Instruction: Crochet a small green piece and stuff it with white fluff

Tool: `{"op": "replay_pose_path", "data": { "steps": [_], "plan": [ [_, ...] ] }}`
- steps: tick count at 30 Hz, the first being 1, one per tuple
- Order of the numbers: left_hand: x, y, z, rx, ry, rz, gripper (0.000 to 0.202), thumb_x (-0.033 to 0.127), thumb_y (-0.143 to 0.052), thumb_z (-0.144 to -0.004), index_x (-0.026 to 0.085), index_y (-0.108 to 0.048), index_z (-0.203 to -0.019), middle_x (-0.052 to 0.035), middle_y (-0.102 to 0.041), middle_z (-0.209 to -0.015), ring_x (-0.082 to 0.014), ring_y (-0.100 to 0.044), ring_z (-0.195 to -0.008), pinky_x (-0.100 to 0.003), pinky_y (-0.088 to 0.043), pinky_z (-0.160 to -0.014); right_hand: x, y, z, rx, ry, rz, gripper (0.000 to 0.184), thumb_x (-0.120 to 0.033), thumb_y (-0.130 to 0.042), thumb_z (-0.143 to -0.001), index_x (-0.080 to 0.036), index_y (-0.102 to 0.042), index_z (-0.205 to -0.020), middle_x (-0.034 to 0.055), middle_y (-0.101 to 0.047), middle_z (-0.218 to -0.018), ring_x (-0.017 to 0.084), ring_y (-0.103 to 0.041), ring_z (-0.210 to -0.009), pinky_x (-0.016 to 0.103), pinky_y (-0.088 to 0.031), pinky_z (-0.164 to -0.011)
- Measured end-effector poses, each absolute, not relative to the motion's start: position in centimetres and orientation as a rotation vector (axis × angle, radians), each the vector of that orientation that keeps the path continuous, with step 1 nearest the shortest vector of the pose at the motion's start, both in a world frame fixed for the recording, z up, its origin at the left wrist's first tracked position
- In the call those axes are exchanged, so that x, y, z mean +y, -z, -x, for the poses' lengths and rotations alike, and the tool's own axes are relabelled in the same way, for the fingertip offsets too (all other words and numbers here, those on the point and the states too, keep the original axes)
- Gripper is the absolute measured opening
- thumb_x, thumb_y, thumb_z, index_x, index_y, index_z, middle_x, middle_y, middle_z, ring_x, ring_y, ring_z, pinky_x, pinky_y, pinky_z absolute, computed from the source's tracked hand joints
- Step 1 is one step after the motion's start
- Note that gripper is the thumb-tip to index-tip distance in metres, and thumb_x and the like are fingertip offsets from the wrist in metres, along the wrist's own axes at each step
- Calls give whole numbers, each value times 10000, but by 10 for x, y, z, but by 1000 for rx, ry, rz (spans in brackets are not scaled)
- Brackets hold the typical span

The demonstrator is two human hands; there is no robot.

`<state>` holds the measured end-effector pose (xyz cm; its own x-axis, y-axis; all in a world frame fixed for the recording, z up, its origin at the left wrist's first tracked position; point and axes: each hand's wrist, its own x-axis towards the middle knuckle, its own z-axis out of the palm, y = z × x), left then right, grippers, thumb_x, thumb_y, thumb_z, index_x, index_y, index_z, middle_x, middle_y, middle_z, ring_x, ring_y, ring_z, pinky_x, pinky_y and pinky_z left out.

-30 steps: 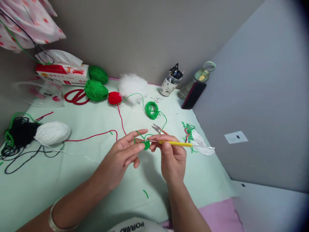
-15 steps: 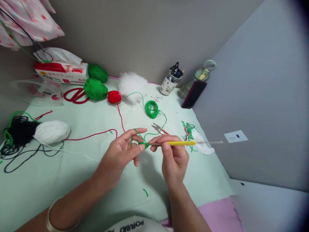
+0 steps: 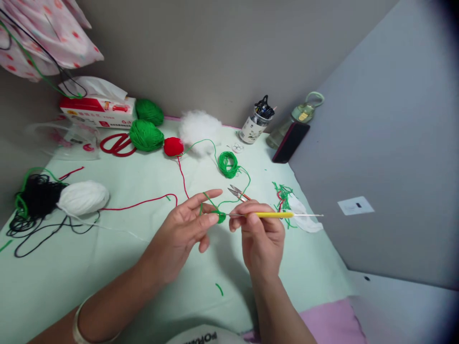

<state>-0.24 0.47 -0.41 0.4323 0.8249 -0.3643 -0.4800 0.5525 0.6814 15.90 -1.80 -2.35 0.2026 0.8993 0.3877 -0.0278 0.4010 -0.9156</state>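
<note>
Pinching a small green crocheted piece (image 3: 222,218) above the middle of the worktop (image 3: 125,172), we keep the thumb and fingers of our left hand (image 3: 179,234) together on it, green yarn looped over the forefinger. Our right hand (image 3: 263,234) is clamped on a yellow crochet hook (image 3: 274,215), its metal shaft meeting the piece. Pale green cloth covers our worktop; a grey wall (image 3: 172,57) rises along its far edge, and a panel (image 3: 387,119) bearing a white plate (image 3: 355,206) lines the right edge. In the far left corner we have a tissue box (image 3: 100,112), with green yarn balls (image 3: 146,135) beside it. White fluff (image 3: 201,129) sits near the far edge; a bottle (image 3: 299,112) and a tilted phone (image 3: 291,142) occupy the far right corner. Black yarn (image 3: 41,193) lies tangled by the left edge, touching a white ball (image 3: 84,197), while yarn scraps (image 3: 283,193) lie near the right edge. Pink cloth (image 3: 330,320) shows at our near right corner, and dotted fabric (image 3: 53,38) hangs above the far left one.
</note>
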Motion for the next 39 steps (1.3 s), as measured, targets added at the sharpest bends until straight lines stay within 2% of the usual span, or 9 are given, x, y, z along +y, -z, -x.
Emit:
{"op": "replay_pose_path", "data": {
  "steps": [3, 7, 10, 13, 16, 20, 29, 34, 39],
  "plan": [
    [2, 6, 0, 762, -894, -621, 400, 281, -851, -819, 265, -771, -1211, 35, -640, -867, -10, -347, -464, -187, -430, -472, -17, 25, -155, -1286, -712, 971, 154, -198, -635, -988, -252, -778, -992, 47, -760, -905, 186, -698, -807, 323, -577, -657],
    [1, 10, -4, 861, -942, -652, 445, 285, -866, -805, 264, -764, -1238, 23, -651, -872, -52, -556, -585, -169, -429, -514, -26, 30, -155, -1555, -408, 1026, 340, -47, -629, -949, -275, -765, -1162, 57, -760, -1005, 189, -710, -904, 337, -588, -758],
    [3, 12, -4, 807, -881, -528, 409, 276, -865, -807, 223, -783, -1205, 68, -561, -682, -9, -380, -467, -159, -407, -499, -28, 31, -160, -1704, -260, 1028, 402, -20, -635, -929, -270, -759, -1218, 87, -749, -1113, 206, -706, -987, 350, -582, -813],
    [7, 11, -1, 744, -807, -416, 312, 254, -846, -823, 181, -815, -1125, 109, -413, -571, -2, -211, -449, -143, -394, -493, -23, 28, -163, -1440, -496, 1023, 301, -74, -612, -971, -278, -783, -1112, 42, -763, -983, 165, -697, -844, 325, -571, -768],
    [8, 11, -1, 765, -864, -470, 284, 242, -849, -812, 221, -823, -1094, 70, -551, -711, 3, -289, -475, -146, -400, -502, -18, 26, -162, -1136, -854, 967, 205, -190, -609, -1009, -281, -793, -998, 7, -737, -887, 115, -631, -652, 281, -535, -628],
    [3, 15, -2, 830, -878, -690, 320, 315, -830, -847, 299, -799, -1165, 25, -684, -885, -28, -461, -555, -173, -446, -561, -17, 29, -158, -1135, -949, 983, 136, -250, -674, -981, -272, -808, -980, 26, -750, -928, 139, -663, -794, 271, -540, -680],
    [3, 17, 0, 901, -847, -739, 306, 354, -805, -848, 291, -797, -1147, -11, -694, -1009, -56, -523, -601, -219, -439, -579, -14, 26, -161, -945, -1130, 916, 161, -328, -646, -1002, -235, -750, -923, 14, -748, -869, 111, -642, -673, 266, -532, -668],
    [2, 16, 1, 969, -874, -802, 303, 338, -799, -838, 302, -800, -1139, 18, -654, -921, -48, -500, -553, -224, -444, -571, -20, 20, -163, -1151, -979, 978, 176, -267, -570, -1039, -240, -731, -975, 26, -749, -916, 136, -680, -730, 294, -560, -697],
    [-2, 14, -3, 1044, -970, -887, 347, 289, -794, -844, 284, -783, -1191, 44, -577, -766, -84, -576, -610, -211, -475, -595, -29, 21, -163, -1638, -474, 1026, 277, -91, -519, -1011, -247, -699, -1151, 60, -759, -1003, 178, -718, -876, 327, -592, -761]
  ]
}}
